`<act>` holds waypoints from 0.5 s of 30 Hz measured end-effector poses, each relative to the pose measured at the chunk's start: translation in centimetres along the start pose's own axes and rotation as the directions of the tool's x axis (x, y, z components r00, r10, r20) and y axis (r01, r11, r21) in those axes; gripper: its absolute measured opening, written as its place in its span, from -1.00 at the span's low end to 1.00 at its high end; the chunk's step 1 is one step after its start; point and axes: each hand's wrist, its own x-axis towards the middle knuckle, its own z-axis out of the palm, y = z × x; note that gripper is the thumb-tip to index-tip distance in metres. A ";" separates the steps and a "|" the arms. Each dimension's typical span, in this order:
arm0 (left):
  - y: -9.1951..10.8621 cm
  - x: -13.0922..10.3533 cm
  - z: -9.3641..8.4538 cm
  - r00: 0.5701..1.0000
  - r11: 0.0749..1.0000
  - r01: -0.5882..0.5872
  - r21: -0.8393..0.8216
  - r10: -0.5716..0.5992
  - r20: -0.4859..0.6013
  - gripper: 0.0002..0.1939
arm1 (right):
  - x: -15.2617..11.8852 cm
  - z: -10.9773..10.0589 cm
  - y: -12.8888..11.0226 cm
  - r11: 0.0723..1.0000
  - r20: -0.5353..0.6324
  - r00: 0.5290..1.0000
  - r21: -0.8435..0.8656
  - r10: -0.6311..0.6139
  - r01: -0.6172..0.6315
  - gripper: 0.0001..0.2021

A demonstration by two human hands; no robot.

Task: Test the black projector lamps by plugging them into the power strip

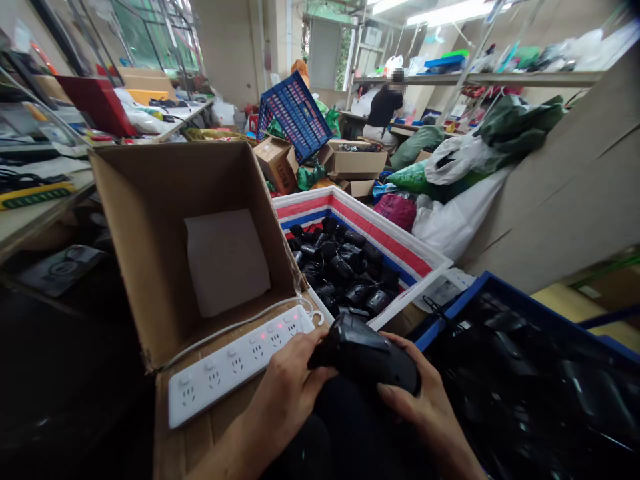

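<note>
A black plastic device (375,357) with a rounded body is held between both hands at the lower middle. My left hand (295,373) pinches its narrower left end, and part of the fingertips is hidden behind it. Around the rounded right end wrap the fingers of my right hand (415,383), thumb on the near side. Just left of my left hand lies a white power strip (235,363) with several sockets and a few red lights, on a cardboard surface (185,447). Beyond the device, a striped bin (400,243) holds many small black devices (343,267).
An open cardboard box (125,247) stands on its side behind the strip. At right is a blue crate (480,287) of black parts. Bags (460,200), boxes (357,163) and a tilted blue basket (295,113) fill the back. A person (384,107) sits far off.
</note>
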 end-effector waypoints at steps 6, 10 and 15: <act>0.3 0.3 -1.8 0.969 0.962 0.176 -0.208 -0.132 0.208 -0.56 | 0.3 -2.1 1.7 0.993 0.238 0.966 0.091 -0.100 0.081 -0.17; 0.3 0.5 -2.5 0.947 0.922 0.245 -0.301 -0.161 0.278 -0.60 | 0.1 -2.0 2.1 0.971 0.283 0.951 0.232 -0.128 0.062 -0.18; 0.1 0.6 -3.1 0.922 0.923 0.252 -0.289 -0.139 0.361 -0.58 | -0.8 -1.8 3.4 0.949 0.287 0.952 0.314 -0.104 0.009 -0.20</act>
